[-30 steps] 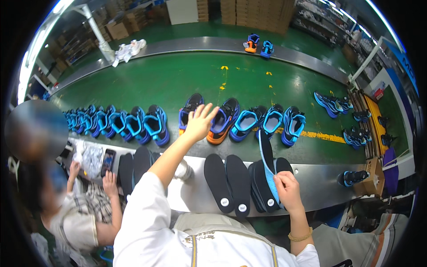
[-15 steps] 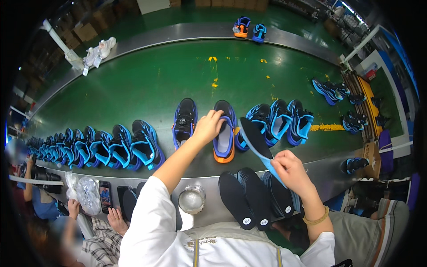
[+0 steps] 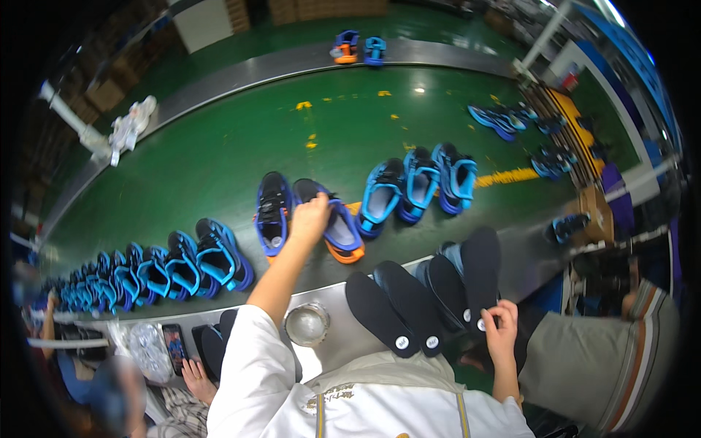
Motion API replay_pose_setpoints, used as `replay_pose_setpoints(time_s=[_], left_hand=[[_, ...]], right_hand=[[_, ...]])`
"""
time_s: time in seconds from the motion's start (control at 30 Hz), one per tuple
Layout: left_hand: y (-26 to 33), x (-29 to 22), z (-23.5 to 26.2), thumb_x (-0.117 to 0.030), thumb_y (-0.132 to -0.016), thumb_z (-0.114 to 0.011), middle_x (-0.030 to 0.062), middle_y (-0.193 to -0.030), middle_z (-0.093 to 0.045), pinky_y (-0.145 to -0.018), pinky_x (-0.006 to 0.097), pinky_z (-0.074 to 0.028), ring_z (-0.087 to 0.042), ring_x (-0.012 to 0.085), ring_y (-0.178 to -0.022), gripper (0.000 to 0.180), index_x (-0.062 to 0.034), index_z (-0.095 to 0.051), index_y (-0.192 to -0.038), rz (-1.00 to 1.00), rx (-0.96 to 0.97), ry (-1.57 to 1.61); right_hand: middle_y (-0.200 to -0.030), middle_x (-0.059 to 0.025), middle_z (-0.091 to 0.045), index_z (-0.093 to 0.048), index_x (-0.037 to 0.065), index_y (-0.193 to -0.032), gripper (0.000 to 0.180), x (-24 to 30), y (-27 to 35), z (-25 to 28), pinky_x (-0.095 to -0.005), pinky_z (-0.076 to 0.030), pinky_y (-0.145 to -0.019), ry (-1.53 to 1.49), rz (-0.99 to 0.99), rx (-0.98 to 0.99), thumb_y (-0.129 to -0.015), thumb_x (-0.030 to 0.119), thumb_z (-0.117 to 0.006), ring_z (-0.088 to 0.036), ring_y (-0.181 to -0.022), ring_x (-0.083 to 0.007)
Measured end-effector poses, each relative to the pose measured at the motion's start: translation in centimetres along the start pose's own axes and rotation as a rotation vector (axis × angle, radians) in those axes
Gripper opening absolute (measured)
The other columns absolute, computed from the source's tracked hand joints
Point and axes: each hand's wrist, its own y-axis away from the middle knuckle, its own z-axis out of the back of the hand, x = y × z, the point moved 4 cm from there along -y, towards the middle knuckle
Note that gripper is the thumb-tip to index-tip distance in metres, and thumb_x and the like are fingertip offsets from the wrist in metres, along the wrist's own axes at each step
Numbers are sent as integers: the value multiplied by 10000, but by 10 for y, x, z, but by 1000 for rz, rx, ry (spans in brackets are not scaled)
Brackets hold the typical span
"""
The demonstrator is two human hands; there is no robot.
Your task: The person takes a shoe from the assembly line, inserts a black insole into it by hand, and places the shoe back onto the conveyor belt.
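Observation:
My left hand [image 3: 312, 217] is closed on the upper front opening of a black and purple sneaker [image 3: 340, 231] with an orange heel, which lies slanted on the green belt. Its mate [image 3: 272, 208] stands just left of it, partly behind my forearm. At the lower right, my right hand [image 3: 501, 325] pinches the heel end of a black insole [image 3: 481, 269], close to a round white sticker. This insole is held upright, dark face toward me, over the right end of a row of similar insoles [image 3: 398, 306] on the metal ledge.
Three blue and black sneakers [image 3: 421, 186] stand right of the pair, and a long row of them [image 3: 212, 255] runs off left. A round clear container [image 3: 307, 324] sits on the ledge near a phone [image 3: 175, 349]. A co-worker's hand [image 3: 197, 381] rests at lower left.
My right hand has moved down with the insole, from beside the sneakers to the insole row, and its black face now shows. My left hand stays at the orange-heeled sneaker, which now slants more.

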Motion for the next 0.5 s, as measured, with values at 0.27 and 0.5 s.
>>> replay_pose_setpoints(time_s=[0.27,0.5], left_hand=[[-22,-108,34,-232,-764,-528,145,-1154,-474,-839,449,-337,-393,299,-1136,389,-61,-510,-1114,-176,3,-352],[134,-472,68,-3,-725,-550,161,-790,-581,-612,371,-451,-564,320,-711,198,3,-552,-923,-691,504,925]], right_hand=[[-785,-72,-510,-590,51,-692,93,-133,202,69,-259,-413,-615,-30,-478,-260,-673,59,-680,-507,-741,-166],[-904,-122,-583,-506,55,-1124,504,-213,407,119,-291,-470,-677,-374,-1210,-341,-676,177,-703,-560,-793,-175]])
